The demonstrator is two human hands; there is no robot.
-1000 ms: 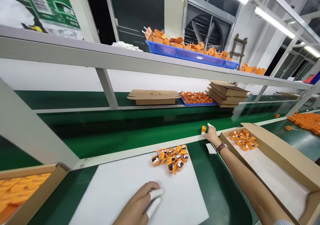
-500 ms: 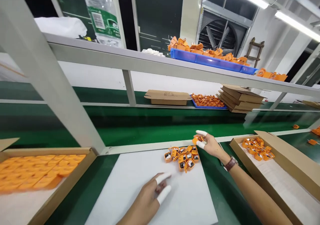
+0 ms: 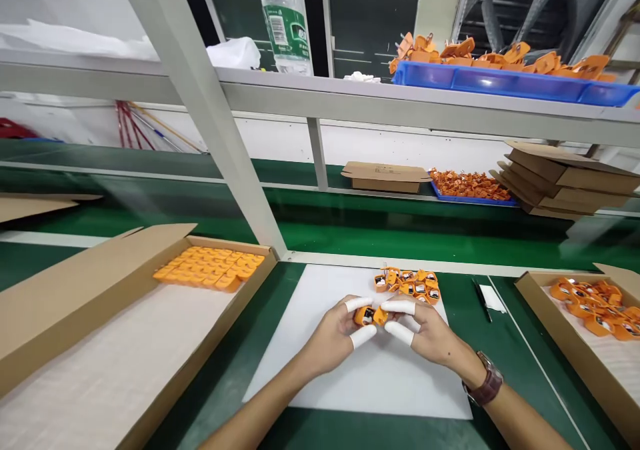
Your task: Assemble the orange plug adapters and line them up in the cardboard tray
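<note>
Over the white sheet (image 3: 345, 377), my left hand (image 3: 330, 340) and my right hand (image 3: 433, 337) meet at a small orange plastic case (image 3: 367, 315) with a dark and white inside. White finger covers are on the thumbs and forefingers of both. My left fingers pinch the case's left side. The right thumb and forefinger close on its orange flap-like part (image 3: 381, 315); whether that is joined to the case I cannot tell. Just behind my hands, a cluster of similar orange cases (image 3: 407, 283) stands at the sheet's far edge.
On the left, a cardboard box (image 3: 200, 363) holds rows of orange cases (image 3: 210, 268). Another box (image 3: 555, 343) on the right has loose ones. A black pen (image 3: 482, 300) lies between sheet and right box. A slanted metal post (image 3: 220, 117) and shelf (image 3: 350, 103) stand ahead.
My right hand has come back from the sheet's far right corner with an orange piece and joined my left hand, which was empty. The view has swung left and down.
</note>
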